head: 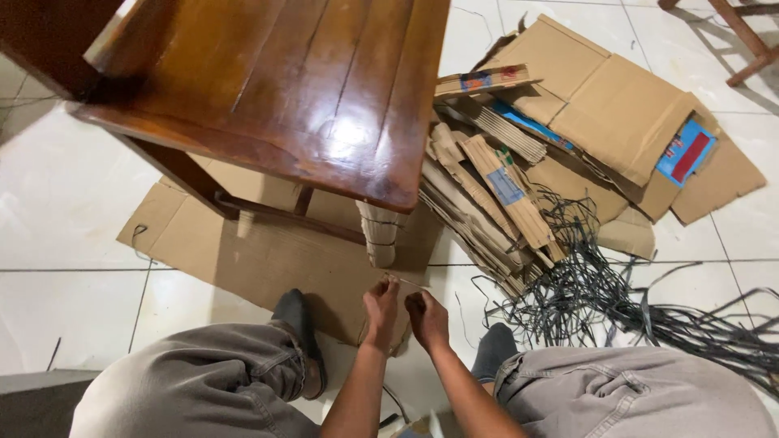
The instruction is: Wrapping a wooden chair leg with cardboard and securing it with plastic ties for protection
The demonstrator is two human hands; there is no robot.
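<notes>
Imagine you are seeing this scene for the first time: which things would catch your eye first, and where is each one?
The glossy dark wooden table fills the upper left, its top catching the light. To its right, flattened cardboard sheets and folded strips spread over the white tiled floor, with a tangle of black straps below them. At bottom centre, the left hand and right hand meet over a brown cardboard sheet, between the person's knees.
</notes>
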